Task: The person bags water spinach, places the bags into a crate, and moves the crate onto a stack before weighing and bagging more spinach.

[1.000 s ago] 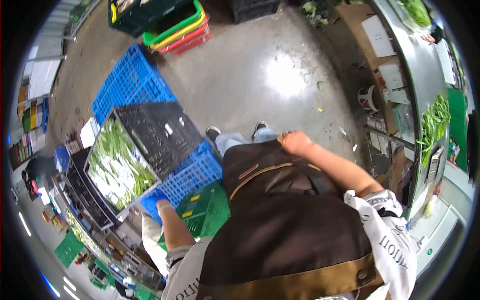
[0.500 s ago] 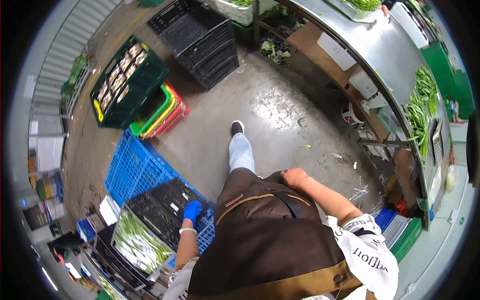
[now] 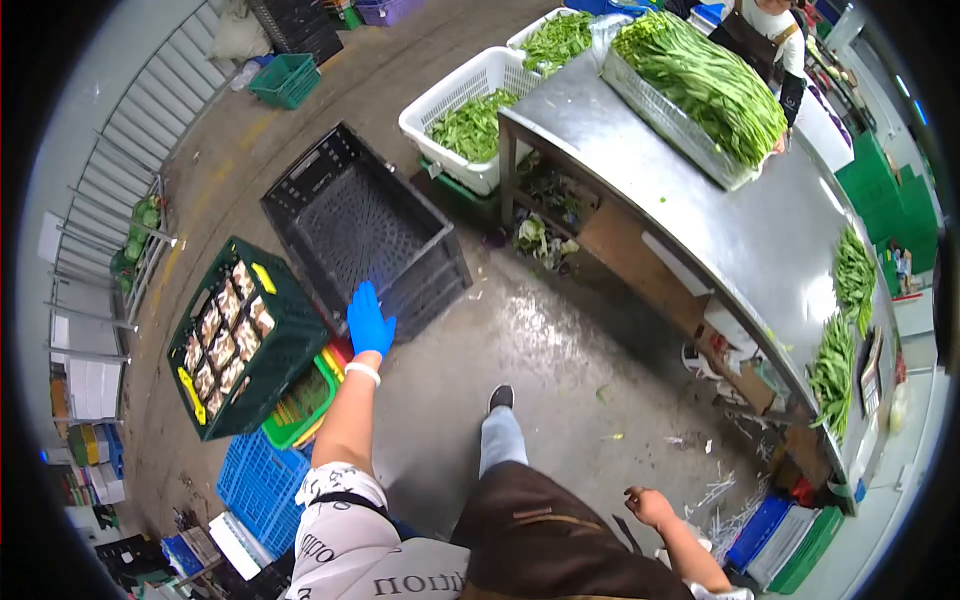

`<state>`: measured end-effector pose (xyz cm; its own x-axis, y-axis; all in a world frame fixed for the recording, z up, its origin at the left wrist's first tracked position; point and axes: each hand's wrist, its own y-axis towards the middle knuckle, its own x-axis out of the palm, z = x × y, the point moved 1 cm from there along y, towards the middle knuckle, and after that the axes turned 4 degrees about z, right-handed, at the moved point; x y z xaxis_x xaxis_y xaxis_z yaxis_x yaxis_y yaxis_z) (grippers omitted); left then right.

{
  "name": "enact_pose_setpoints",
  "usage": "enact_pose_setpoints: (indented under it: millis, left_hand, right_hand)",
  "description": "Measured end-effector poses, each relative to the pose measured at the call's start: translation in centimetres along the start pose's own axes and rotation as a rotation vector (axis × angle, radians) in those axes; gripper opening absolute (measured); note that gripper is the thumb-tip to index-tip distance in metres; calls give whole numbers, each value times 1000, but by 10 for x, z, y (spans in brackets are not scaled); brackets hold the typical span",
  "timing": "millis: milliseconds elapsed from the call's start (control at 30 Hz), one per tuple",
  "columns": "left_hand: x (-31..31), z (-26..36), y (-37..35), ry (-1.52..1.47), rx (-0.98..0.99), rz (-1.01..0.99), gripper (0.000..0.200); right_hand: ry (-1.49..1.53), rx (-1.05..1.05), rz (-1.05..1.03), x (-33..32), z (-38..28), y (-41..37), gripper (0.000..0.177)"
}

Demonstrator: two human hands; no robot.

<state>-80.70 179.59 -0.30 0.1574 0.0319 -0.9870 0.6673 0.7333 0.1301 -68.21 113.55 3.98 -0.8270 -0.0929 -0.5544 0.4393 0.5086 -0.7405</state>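
In a blue glove, my left hand reaches forward with its fingers stretched out, at the near edge of a stack of black crates; whether it touches them I cannot tell. The top crate looks empty. Left of the hand is a dark green crate holding several packs of brown and white produce. My right hand is bare and hangs low at the right over the floor, its fingers partly curled and apart, holding nothing.
A metal table at the right carries a clear bin of leafy greens and green bunches. White baskets of greens stand beside it. Blue crates lie lower left. A co-worker stands behind the table.
My left hand has left the black crate beside the bagged greens and now reaches forward toward the crate stack. My right hand has moved away from the apron. The view has moved forward.
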Motion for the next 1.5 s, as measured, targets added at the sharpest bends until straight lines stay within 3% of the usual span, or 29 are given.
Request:
enact_pose_setpoints:
  millis: [67,133,167,267,300,367,400,433,467,533,567,600,633,700,733,767,900,967,1033,1133,1167,1200,1267,1300,1333,1400,1500]
  left_hand:
    - [35,-5,53,-94,-95,-143,90]
    - [72,-13,84,-168,-221,-449,87]
    - [86,-16,98,-201,-281,-598,85]
    - [90,-24,109,-132,-240,-670,85]
    - [87,-32,115,-8,-188,-604,79]
    - [10,-3,125,-24,-225,-495,63]
    - [-49,27,125,-48,-259,-425,61]
    - [-56,10,130,-48,-234,-272,61]
    - [-104,27,133,-62,-216,-221,60]
    - [-179,47,132,-296,-139,-262,58]
    - [-191,33,132,-150,-42,-219,56]
    - [-209,33,127,-277,-60,-294,51]
    - [-261,88,108,-335,-86,-399,45]
    - [-299,124,80,-344,-8,-546,44]
    - [-315,152,61,-389,30,-621,44]
    - [-322,169,48,-223,41,-704,45]
    - [-313,289,-16,133,635,-803,62]
    - [-305,372,-57,242,938,-839,67]
    - [-281,457,-99,353,1202,-889,69]
    - [-236,579,-152,481,1509,-1022,69]
    - [-224,618,-166,487,1784,-924,68]
    - [-221,655,-186,435,1942,-910,60]
    - [-223,721,-235,359,2155,-965,56]
    - [-230,755,-262,357,2273,-946,55]
    - [-239,788,-288,357,2387,-921,54]
    - [-252,844,-343,314,2581,-957,51]
    - [-282,912,-422,277,2855,-899,48]
  right_hand:
    - [194,119,176,-29,-20,1,26]
    - [356,247,290,-30,-22,2,26]
    - [288,244,293,-32,-27,-1,26]
    - [318,196,141,-9,-16,-3,27]
    - [327,185,83,3,-9,-4,28]
    - [299,171,-10,15,5,-12,30]
    - [269,167,-21,15,10,-13,30]
    - [249,168,-25,14,14,-14,30]
    - [233,171,-31,19,18,-19,30]
    - [213,122,-7,33,40,-15,31]
    - [207,109,10,36,51,-10,31]
    - [203,101,27,36,60,-5,31]
    - [190,65,81,37,67,1,31]
    - [146,-45,189,41,79,10,31]
    - [81,-24,140,34,78,12,32]
    - [83,-55,158,15,71,3,32]
    - [216,-135,236,3,91,1,36]
    - [329,-109,430,-17,102,-23,47]
    - [298,-224,779,-42,118,-73,61]
    - [377,-368,899,-26,163,-100,67]
    - [493,-292,883,-19,180,-111,67]
    - [531,-267,912,-14,204,-127,50]
    - [363,-214,929,11,251,-165,30]
    - [478,-259,1059,26,263,-180,20]
    - [507,-156,1084,46,273,-196,19]
    - [606,9,939,62,282,-252,17]
    - [645,144,1108,96,286,-311,23]
